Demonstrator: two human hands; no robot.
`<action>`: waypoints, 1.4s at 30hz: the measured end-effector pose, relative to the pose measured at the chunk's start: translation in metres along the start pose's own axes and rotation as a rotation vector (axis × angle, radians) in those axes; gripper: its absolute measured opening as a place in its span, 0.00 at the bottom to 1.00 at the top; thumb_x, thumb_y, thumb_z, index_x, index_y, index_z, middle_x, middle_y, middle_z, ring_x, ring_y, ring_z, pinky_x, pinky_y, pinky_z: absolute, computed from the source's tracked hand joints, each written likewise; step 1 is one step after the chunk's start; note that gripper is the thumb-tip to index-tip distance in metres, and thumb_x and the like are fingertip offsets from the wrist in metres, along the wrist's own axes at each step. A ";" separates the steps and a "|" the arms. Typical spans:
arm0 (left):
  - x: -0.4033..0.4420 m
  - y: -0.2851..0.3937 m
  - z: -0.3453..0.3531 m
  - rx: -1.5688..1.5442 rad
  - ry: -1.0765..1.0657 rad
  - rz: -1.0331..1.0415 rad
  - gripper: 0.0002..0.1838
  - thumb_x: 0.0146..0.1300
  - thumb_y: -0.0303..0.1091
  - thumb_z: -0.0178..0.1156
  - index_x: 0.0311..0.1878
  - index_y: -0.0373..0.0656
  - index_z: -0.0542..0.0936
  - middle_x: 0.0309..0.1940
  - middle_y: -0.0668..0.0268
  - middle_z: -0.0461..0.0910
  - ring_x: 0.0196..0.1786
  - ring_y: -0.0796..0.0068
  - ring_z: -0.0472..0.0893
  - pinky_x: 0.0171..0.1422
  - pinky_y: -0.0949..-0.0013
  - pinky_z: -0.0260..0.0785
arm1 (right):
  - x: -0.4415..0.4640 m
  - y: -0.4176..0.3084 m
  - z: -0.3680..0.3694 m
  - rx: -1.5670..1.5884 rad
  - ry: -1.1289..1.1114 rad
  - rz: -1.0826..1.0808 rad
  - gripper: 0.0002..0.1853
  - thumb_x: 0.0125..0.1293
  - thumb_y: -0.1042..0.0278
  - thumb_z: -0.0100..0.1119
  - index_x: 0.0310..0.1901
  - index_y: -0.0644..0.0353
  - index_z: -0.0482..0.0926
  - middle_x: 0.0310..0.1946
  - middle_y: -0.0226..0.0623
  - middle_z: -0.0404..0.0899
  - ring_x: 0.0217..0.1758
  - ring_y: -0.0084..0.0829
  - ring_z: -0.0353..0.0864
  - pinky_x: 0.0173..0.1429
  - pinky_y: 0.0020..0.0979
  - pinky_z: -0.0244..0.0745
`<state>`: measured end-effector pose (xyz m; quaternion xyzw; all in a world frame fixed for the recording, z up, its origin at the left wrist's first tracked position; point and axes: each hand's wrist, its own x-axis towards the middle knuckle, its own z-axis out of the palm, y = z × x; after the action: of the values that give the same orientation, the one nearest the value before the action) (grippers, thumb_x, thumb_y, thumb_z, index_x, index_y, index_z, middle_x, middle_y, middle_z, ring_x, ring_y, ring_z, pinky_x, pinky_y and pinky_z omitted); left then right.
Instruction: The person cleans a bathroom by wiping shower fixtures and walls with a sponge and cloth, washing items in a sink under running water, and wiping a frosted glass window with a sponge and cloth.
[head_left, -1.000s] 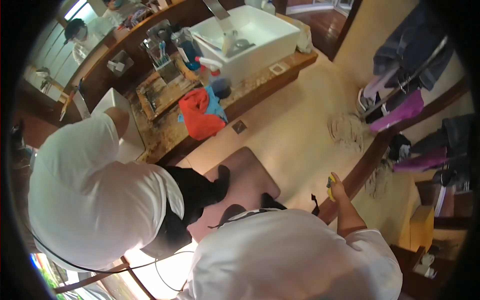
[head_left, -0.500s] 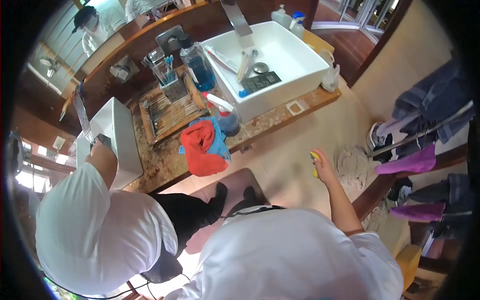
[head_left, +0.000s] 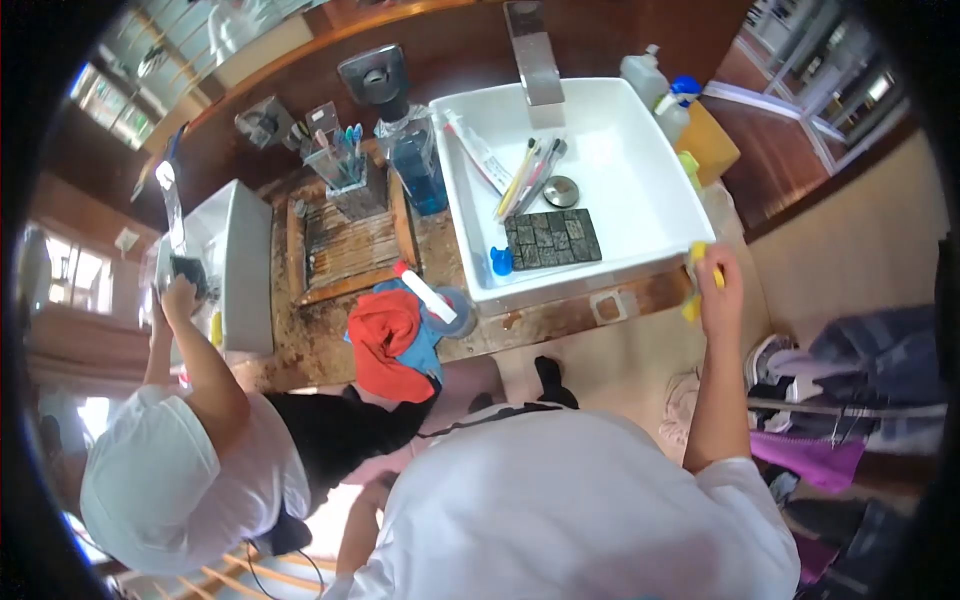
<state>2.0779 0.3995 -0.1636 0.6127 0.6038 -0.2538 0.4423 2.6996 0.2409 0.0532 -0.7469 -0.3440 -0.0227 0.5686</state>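
My right hand is closed on a yellow sponge beside the front right corner of the white sink. Low in the view, my left hand is partly behind my white shirt, and its fingers cannot be made out. Inside the sink lie a dark tiled mat, toothbrushes, a toothpaste tube, a blue cap and a round metal drain piece. A red cloth and a spray bottle are left of the sink.
A co-worker in white leans at the left basin, hands on a dark object. The counter holds a wooden tray, a blue mouthwash bottle and a toothbrush holder. Clothes hang at the lower right.
My right hand has moved up with the sponge, from over the floor to the sink's corner. The view has shifted closer to the sink. The co-worker's hands now show at the left basin.
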 end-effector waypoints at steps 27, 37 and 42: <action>-0.172 0.245 -0.055 -0.531 0.638 0.560 0.28 0.40 0.18 0.58 0.51 0.43 0.71 0.44 0.66 0.73 0.47 0.74 0.73 0.53 0.71 0.65 | 0.180 0.005 0.223 -0.794 -1.081 -0.817 0.22 0.49 0.64 0.60 0.49 0.48 0.74 0.43 0.34 0.75 0.45 0.37 0.74 0.47 0.37 0.71; -0.164 0.252 -0.071 -0.681 0.540 0.624 0.28 0.39 0.17 0.58 0.50 0.44 0.72 0.45 0.65 0.72 0.49 0.71 0.72 0.54 0.70 0.65 | 0.158 -0.082 0.130 -0.002 -1.321 -0.434 0.20 0.54 0.61 0.59 0.48 0.59 0.74 0.45 0.41 0.75 0.49 0.38 0.74 0.55 0.31 0.66; -0.190 0.266 -0.053 -0.391 0.507 0.346 0.27 0.39 0.19 0.58 0.49 0.46 0.74 0.42 0.60 0.74 0.49 0.61 0.73 0.54 0.66 0.65 | 0.144 -0.073 0.104 0.331 -1.483 -0.098 0.20 0.57 0.59 0.56 0.48 0.64 0.74 0.47 0.41 0.74 0.49 0.33 0.73 0.55 0.30 0.65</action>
<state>2.2952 0.3789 0.0850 0.6531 0.6186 0.1051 0.4241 2.7325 0.4093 0.1388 -0.4552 -0.6677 0.5118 0.2915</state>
